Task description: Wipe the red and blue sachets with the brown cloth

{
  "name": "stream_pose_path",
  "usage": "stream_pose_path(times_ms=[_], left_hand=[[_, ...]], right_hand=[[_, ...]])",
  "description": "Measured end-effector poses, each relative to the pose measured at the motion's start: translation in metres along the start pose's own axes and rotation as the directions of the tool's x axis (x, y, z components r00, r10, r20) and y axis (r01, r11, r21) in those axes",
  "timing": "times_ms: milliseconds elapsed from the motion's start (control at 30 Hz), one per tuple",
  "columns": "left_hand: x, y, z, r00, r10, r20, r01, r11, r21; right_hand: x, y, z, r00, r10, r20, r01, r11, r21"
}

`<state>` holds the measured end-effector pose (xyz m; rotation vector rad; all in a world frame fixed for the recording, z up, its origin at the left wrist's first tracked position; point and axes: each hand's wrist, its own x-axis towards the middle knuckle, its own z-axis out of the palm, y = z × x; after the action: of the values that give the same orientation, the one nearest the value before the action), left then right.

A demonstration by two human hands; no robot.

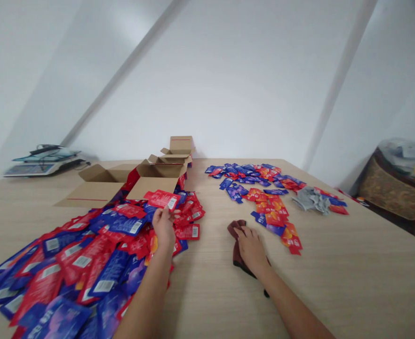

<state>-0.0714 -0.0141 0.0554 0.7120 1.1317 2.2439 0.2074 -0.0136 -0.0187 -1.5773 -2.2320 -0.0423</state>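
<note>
My left hand [164, 226] is raised over a big heap of red and blue packets [87, 259] and pinches a red packet [163, 199] by its lower edge. My right hand [251, 247] lies flat, fingers stretched, on a dark maroon cloth [236, 245] on the wooden table [352, 273]. Just right of that hand, a second spread of red, orange and blue packets [264, 193] runs toward the table's far side.
Open cardboard boxes [158, 176] stand behind the heap, another [181, 143] near the wall. A weighing scale [43, 162] sits at the far left. Grey packets [311, 198] lie at the right of the spread. A dark cabinet [394, 193] stands beyond the table's right edge.
</note>
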Motion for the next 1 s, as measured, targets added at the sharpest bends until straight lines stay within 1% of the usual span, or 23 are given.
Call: stream_pose_path(times_ms=[67, 133, 200, 233, 267, 333, 400, 433, 467, 500, 533, 567, 667, 733, 800, 867, 900, 933, 1000], left_hand=[[0.025, 0.007, -0.018, 0.994, 0.005, -0.107, -0.009, 0.999, -0.032], [0.047, 0.013, -0.033, 0.984, -0.038, -0.172, 0.030, 0.998, -0.049], [0.062, 0.018, -0.038, 0.975, -0.092, -0.203, 0.081, 0.995, -0.063], [0.065, 0.020, -0.037, 0.972, -0.125, -0.197, 0.114, 0.991, -0.068], [0.065, 0.019, -0.033, 0.972, -0.163, -0.171, 0.154, 0.986, -0.067], [0.056, 0.009, -0.016, 0.966, -0.251, -0.063, 0.250, 0.968, -0.029], [0.039, -0.012, 0.008, 0.939, -0.331, 0.095, 0.322, 0.941, 0.100], [0.029, -0.026, 0.021, 0.918, -0.348, 0.192, 0.311, 0.930, 0.198], [0.019, -0.041, 0.036, 0.886, -0.367, 0.281, 0.269, 0.904, 0.334], [0.010, -0.058, 0.051, 0.848, -0.384, 0.365, 0.171, 0.850, 0.497], [0.002, -0.074, 0.067, 0.797, -0.413, 0.441, 0.030, 0.756, 0.654], [-0.005, -0.090, 0.083, 0.766, -0.435, 0.473, -0.024, 0.716, 0.698], [-0.016, -0.131, 0.130, 0.708, -0.434, 0.557, -0.185, 0.647, 0.740], [-0.020, -0.152, 0.158, 0.658, -0.423, 0.623, -0.309, 0.603, 0.736], [-0.022, -0.168, 0.179, 0.593, -0.434, 0.679, -0.417, 0.555, 0.719], [-0.023, -0.180, 0.192, 0.528, -0.466, 0.710, -0.500, 0.505, 0.704], [-0.024, -0.184, 0.194, 0.502, -0.484, 0.717, -0.528, 0.486, 0.697], [-0.024, -0.187, 0.194, 0.473, -0.499, 0.726, -0.565, 0.461, 0.685], [-0.024, -0.190, 0.186, 0.403, -0.521, 0.753, -0.681, 0.379, 0.627]], right_hand=[[-0.001, -0.001, -0.001, 1.000, 0.000, -0.003, 0.000, 1.000, 0.005], [0.000, -0.001, -0.001, 1.000, 0.002, -0.006, -0.002, 1.000, 0.011], [0.000, -0.002, -0.002, 1.000, 0.002, -0.008, -0.002, 1.000, 0.011], [0.001, -0.002, -0.002, 1.000, 0.004, -0.007, -0.004, 1.000, 0.008], [0.001, -0.002, -0.003, 1.000, 0.005, -0.006, -0.005, 1.000, 0.005], [0.001, -0.003, -0.004, 1.000, 0.004, -0.004, -0.004, 1.000, 0.000], [0.001, -0.004, -0.005, 1.000, 0.005, -0.004, -0.005, 1.000, 0.002], [0.001, -0.005, -0.006, 1.000, 0.006, -0.004, -0.006, 1.000, 0.006], [0.001, -0.006, -0.008, 1.000, 0.008, -0.005, -0.008, 1.000, 0.010], [0.001, -0.006, -0.009, 1.000, 0.010, -0.005, -0.010, 1.000, 0.015], [0.001, -0.007, -0.010, 1.000, 0.014, -0.007, -0.014, 1.000, 0.019], [0.001, -0.008, -0.011, 1.000, 0.017, -0.008, -0.017, 1.000, 0.025], [0.002, -0.009, -0.016, 1.000, 0.029, -0.006, -0.028, 0.998, 0.051], [0.003, -0.010, -0.019, 0.999, 0.039, -0.002, -0.039, 0.996, 0.080], [0.005, -0.010, -0.021, 0.999, 0.049, 0.002, -0.048, 0.993, 0.111], [0.006, -0.009, -0.021, 0.998, 0.059, 0.000, -0.058, 0.989, 0.134], [0.007, -0.007, -0.019, 0.998, 0.066, -0.005, -0.065, 0.988, 0.144], [0.008, -0.004, -0.018, 0.997, 0.077, -0.014, -0.074, 0.985, 0.154], [0.010, 0.005, -0.013, 0.993, 0.108, -0.056, -0.096, 0.978, 0.183]])
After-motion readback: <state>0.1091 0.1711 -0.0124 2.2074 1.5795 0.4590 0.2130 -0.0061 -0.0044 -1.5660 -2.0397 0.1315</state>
